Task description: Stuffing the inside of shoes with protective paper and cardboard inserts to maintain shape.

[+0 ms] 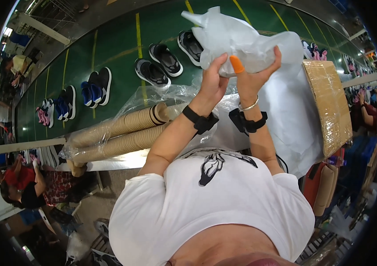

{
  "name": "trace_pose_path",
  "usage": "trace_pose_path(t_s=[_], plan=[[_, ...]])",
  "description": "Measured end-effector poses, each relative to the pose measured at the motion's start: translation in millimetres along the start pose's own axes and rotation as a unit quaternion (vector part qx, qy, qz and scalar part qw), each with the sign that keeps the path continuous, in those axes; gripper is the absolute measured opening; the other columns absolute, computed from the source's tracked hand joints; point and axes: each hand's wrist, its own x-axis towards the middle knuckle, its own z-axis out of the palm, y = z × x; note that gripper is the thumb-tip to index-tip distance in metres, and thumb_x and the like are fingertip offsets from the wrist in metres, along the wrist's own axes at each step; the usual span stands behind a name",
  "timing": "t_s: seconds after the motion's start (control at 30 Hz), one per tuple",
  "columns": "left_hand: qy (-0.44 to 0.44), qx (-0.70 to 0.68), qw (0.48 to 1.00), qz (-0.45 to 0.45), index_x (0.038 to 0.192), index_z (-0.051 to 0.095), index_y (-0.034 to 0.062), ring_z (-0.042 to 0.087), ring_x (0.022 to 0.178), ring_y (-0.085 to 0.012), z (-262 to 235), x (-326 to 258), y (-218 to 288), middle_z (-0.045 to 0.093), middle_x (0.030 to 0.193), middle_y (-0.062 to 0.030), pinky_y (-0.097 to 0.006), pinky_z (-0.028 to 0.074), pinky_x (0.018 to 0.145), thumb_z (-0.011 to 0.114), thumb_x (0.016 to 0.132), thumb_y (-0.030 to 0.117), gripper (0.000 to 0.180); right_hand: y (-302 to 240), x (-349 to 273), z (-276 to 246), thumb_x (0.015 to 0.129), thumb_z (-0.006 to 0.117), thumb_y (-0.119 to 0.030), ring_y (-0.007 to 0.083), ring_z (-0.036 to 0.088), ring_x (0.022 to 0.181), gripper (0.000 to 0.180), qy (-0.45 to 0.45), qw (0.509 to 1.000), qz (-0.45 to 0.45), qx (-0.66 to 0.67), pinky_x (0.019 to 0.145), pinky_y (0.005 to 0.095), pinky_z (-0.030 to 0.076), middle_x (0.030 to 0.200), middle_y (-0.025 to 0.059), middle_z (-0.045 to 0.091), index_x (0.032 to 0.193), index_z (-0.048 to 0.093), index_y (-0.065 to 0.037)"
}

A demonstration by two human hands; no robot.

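Crumpled white tissue paper (237,37) is bunched between my two hands above the far side of the bench. My left hand (215,80) is closed on its near left edge. On the right, my right hand (255,76) grips the same paper, an orange finger cover on its thumb. The paper hides the inner fingers. Just left of the paper is a dark sneaker (190,46) on the green conveyor belt (117,42), partly covered by it. A pile of flat white tissue sheets (286,119) lies below and right of my right hand.
Two long stacks of nested brown cup-like pieces (117,128) lie in clear plastic at the left. A taped cardboard sheet (328,106) borders the tissue pile. Black sneakers (166,60) and blue-lined shoes (96,88) stand along the belt. Other people (20,181) are at left and right.
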Motion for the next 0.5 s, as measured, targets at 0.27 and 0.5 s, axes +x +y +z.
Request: trace_pose_path(t_s=[0.27, 0.5], plan=[[0.068, 0.341, 0.937, 0.026, 0.107, 0.05, 0.0, 0.062, 0.073, -0.0175, -21, 9, 28, 0.059, 0.092, -0.0069, -0.027, 0.049, 0.047, 0.066, 0.081, 0.01, 0.032, 37, 4, -13, 0.071, 0.071, 0.0, 0.0213, 0.04, 0.113, 0.075, 0.027, 0.998, 0.013, -0.053, 0.099, 0.0357, 0.034, 0.126, 0.0116, 0.034, 0.132, 0.028, -0.004], [0.192, 0.216, 0.925, 0.248, 0.089, 0.046, 0.0018, 0.057, 0.053, -0.0136, -45, -11, 53, 0.053, 0.075, -0.0058, -0.025, 0.043, 0.04, 0.066, 0.078, 0.001, 0.023, 78, 20, -12, 0.078, 0.069, -0.007, 0.0263, 0.051, 0.104, 0.07, 0.059, 0.956, 0.175, 0.229, 0.088, 0.0411, 0.05, 0.124, 0.0163, 0.04, 0.131, 0.023, -0.006]])
